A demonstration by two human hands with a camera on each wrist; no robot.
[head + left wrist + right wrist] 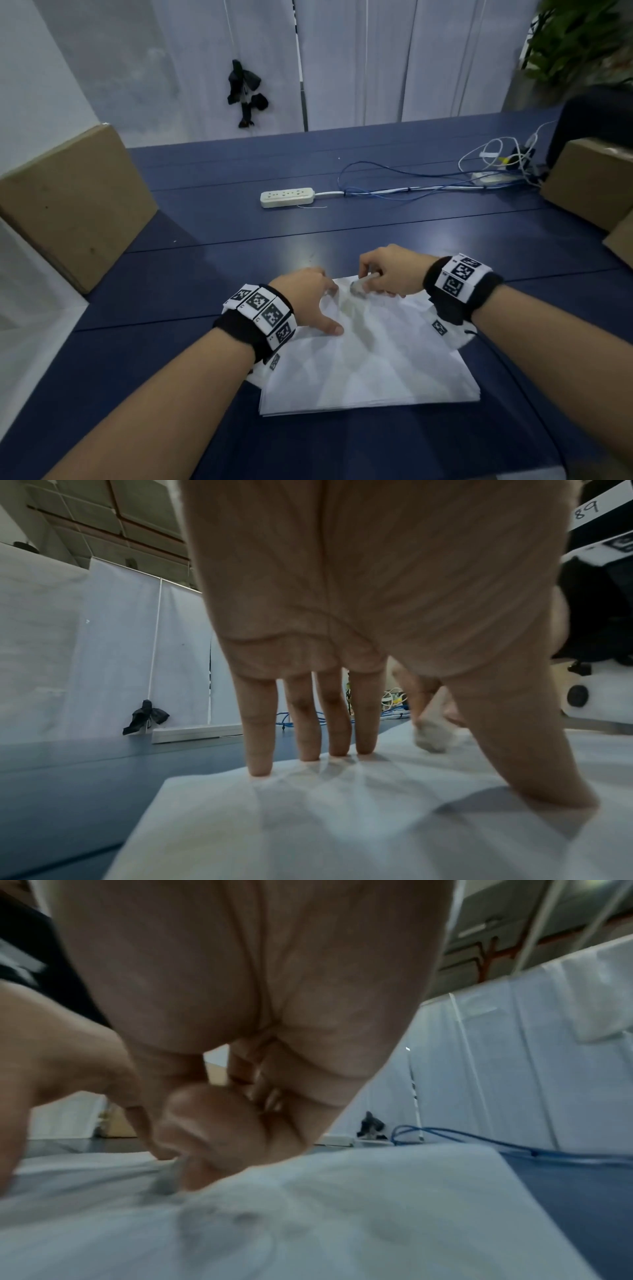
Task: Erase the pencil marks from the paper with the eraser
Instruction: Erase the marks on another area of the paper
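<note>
Progress: the rubbing looked to be under way at the far edge of the paper (370,356); no pencil marks could be made out on the sheet, so what was left could not be told.
Eraser: the eraser (358,287) was a small, greyed white lump, its tip down on the paper near the far edge.
Right hand: the right hand (390,270) pinched the eraser, fingers (192,1123) curled tight round it.
Left hand: the left hand (305,298) lay just left of the eraser, fingers (339,723) straight, close together, tips pressing the sheet; thumb spread nearer.
Paper: it lay on the blue desk (205,274), a stack.
</note>
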